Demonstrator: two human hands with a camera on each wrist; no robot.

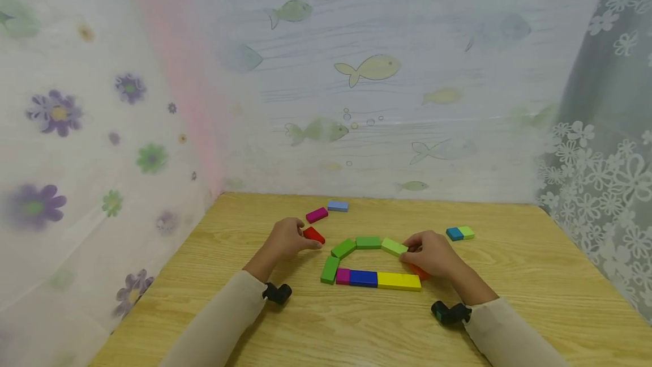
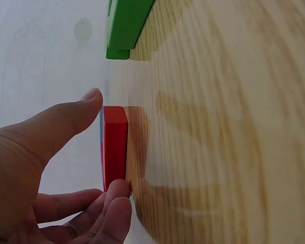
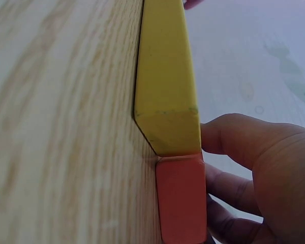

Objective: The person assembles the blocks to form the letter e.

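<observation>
My left hand (image 1: 285,239) is around a red block (image 1: 313,235) on the table. Its fingers touch one end, and the thumb lies straight near the other. A green block (image 2: 127,25) is beyond the thumb. My right hand (image 1: 433,252) holds an orange-red block (image 3: 182,201), mostly covered by the hand in the head view. That block's end meets the yellow block (image 1: 399,281). Beside the right fingertips is a light green block (image 1: 394,247), joining green blocks (image 1: 368,242) in an arch. Blue (image 1: 364,278) and magenta (image 1: 343,276) blocks line the base with the yellow one.
Behind the left hand lie a magenta block (image 1: 317,215) and a pale blue block (image 1: 338,206). A teal block (image 1: 455,234) and a lime block (image 1: 466,232) touch each other at the right. Patterned curtains (image 1: 377,157) border the wooden table (image 1: 356,327).
</observation>
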